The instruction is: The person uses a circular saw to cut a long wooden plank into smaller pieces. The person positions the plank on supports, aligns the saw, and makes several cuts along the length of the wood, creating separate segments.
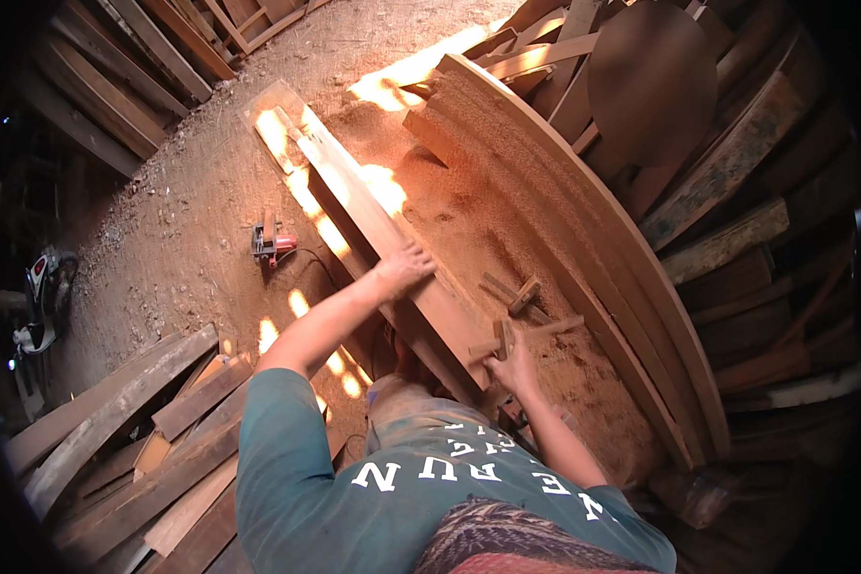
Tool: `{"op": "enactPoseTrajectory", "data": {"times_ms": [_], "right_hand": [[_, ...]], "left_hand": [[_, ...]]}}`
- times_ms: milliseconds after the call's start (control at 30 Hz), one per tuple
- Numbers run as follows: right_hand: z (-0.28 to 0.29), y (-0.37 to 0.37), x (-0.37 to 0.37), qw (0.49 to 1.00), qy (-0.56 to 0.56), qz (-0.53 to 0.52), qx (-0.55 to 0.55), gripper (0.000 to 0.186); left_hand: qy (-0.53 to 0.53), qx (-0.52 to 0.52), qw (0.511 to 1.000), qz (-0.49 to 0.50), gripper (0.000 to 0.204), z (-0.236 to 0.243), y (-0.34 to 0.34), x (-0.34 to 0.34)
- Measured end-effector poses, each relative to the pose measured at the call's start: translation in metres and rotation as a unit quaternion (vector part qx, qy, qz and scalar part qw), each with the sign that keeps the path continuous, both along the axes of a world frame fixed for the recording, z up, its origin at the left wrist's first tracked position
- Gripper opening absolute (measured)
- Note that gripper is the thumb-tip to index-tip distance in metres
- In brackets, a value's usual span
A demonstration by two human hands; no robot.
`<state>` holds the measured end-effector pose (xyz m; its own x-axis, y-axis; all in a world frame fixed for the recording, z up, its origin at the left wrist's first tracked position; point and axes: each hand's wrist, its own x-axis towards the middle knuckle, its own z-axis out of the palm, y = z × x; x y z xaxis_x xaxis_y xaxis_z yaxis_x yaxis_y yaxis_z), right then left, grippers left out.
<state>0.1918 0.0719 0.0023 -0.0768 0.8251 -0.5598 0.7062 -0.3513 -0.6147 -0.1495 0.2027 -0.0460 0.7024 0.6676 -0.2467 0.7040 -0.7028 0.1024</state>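
Observation:
A long pale plank (368, 212) runs from far left to near right in front of me. My left hand (408, 267) lies on its top face about midway, fingers stretched toward the right edge. At the plank's near end, my right hand (515, 364) is closed around what looks like a wooden marking gauge (550, 330), a small block with a thin bar that sticks out to the right. A second gauge-like wooden tool (524, 297) rests just beyond it, apart from both hands. My right fingertips are partly hidden.
A red circular saw (275, 245) sits on the ground left of the plank. Curved, sawdust-covered timbers (584, 182) arc along the right. Boards are piled at lower left (177, 440) and upper left (115, 77). A motorbike (40, 297) stands far left.

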Motion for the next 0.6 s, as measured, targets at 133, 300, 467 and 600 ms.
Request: {"op": "enactPoseTrajectory", "data": {"times_ms": [133,300,467,600], "right_hand": [[-0.019,0.029,0.008,0.993,-0.01,0.118,0.001,0.072],[-0.024,0.054,0.005,0.989,0.02,0.144,0.038,0.07],[-0.024,0.069,-0.049,0.981,0.032,0.193,0.019,0.088],[-0.002,0.052,-0.032,0.983,0.002,0.181,0.033,0.091]], "left_hand": [[-0.014,-0.012,0.999,0.027,0.079,-0.01,0.003,-0.005],[-0.031,0.163,0.966,0.196,0.079,0.037,-0.039,-0.002],[-0.303,-0.069,0.677,0.668,0.079,-0.012,-0.051,-0.031],[-0.337,-0.398,0.475,0.709,0.09,-0.007,-0.037,-0.002]]}}
